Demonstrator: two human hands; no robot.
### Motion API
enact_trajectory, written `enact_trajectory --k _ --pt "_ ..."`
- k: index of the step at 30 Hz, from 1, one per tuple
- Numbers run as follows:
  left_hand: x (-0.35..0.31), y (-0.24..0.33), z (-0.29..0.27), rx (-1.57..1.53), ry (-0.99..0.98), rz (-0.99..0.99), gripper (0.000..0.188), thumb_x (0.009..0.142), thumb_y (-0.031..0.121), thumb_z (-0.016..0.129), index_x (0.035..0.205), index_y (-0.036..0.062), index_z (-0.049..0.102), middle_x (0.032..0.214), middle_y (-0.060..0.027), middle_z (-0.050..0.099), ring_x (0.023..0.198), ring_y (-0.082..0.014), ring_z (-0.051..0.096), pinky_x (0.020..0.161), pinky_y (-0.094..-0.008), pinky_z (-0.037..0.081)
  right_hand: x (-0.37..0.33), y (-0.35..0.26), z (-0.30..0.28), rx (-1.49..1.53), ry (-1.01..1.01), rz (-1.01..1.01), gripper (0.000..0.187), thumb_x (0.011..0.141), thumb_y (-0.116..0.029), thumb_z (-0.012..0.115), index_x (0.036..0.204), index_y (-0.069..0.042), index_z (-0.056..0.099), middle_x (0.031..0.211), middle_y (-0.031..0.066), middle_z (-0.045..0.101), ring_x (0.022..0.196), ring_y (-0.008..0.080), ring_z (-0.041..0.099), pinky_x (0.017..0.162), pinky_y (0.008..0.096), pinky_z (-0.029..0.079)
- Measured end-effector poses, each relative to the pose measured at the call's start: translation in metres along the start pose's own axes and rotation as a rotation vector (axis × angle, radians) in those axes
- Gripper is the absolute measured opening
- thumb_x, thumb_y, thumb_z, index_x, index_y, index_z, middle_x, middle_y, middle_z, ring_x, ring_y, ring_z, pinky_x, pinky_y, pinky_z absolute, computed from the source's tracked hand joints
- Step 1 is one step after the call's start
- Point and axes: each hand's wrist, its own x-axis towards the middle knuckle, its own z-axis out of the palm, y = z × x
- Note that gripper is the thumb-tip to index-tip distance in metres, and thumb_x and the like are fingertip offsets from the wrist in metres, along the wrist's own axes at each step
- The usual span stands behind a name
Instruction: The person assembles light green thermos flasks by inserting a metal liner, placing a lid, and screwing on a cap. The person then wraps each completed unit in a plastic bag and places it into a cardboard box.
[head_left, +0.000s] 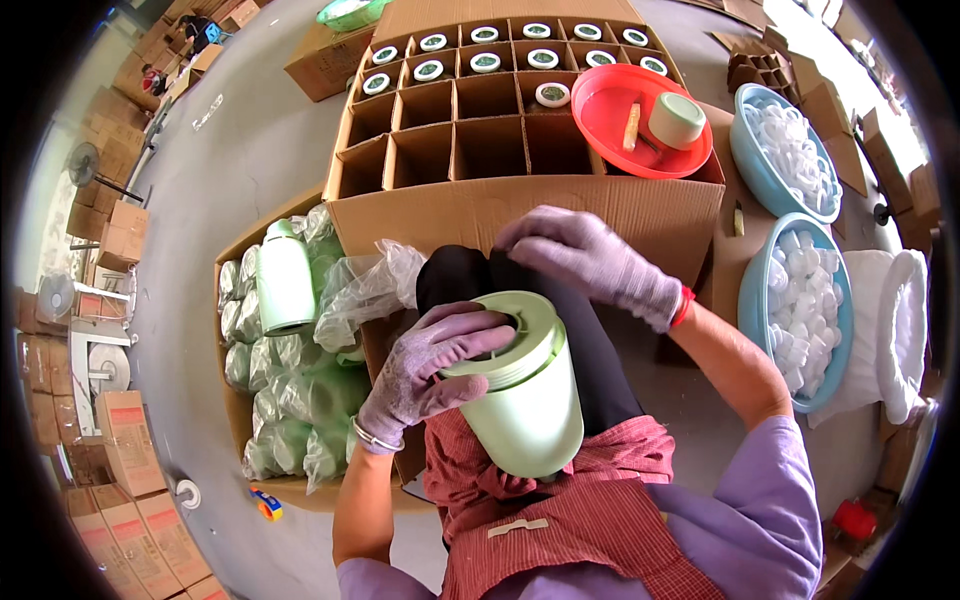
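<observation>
A pale green plastic container, wide and cylindrical, is tilted across my lap with its ringed, round-holed end up and away from me. My left hand, in a greyish-purple glove, grips that end, fingers over the top and thumb along the side. Gloved too, my right hand hovers just beyond the container, apart from it, with its fingers stretched to the left and nothing visible in them. Left of my lap, another pale green container stands on bagged ones in a carton. Clear plastic wrap lies beside my left hand.
Ahead stands a divided carton with white-lidded containers in its far cells. A red basin on its right corner holds a pale green cup. Two blue basins of white parts stand right. Blue-yellow tape lies left.
</observation>
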Motion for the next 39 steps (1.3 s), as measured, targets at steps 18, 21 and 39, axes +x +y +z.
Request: enact_trajectory --k 18,21,39 --pt "-0.028 0.014 0.090 -0.478 0.598 -0.184 0.032 0.101 0.013 0.048 0.130 -0.0010 0.055 0.133 -0.0127 0.053 0.127 -0.0247 0.049 0.110 -0.0346 0.035 -0.047 -0.012 0.013 -0.168 -0.454 -0.265 0.084 0.096 -0.058 0.048 0.150 0.003 0.029 0.141 0.0257 0.047 0.125 0.0431 0.047 0.108 0.0483 0.037" --pt "-0.036 0.006 0.136 -0.569 0.638 -0.269 0.044 0.103 0.013 0.048 0.144 -0.0010 0.042 0.144 -0.0134 0.045 0.136 -0.0197 0.040 0.114 -0.0325 0.031 -0.082 -0.058 -0.015 -0.616 -0.443 -0.008 0.088 0.087 -0.073 0.050 0.140 -0.003 0.046 0.123 0.0248 0.054 0.108 0.0423 0.058 0.091 0.0469 0.049" --pt "-0.061 -0.016 0.155 -1.535 -0.016 -0.719 0.042 0.104 0.039 0.050 0.132 0.0080 0.055 0.113 -0.0011 0.066 0.099 -0.0089 0.063 0.084 -0.0272 0.053 -0.129 -0.059 0.005 -0.294 -0.262 -0.390 0.062 0.100 -0.048 0.038 0.138 0.000 0.047 0.135 0.0229 0.047 0.125 0.0410 0.045 0.105 0.0477 0.035"
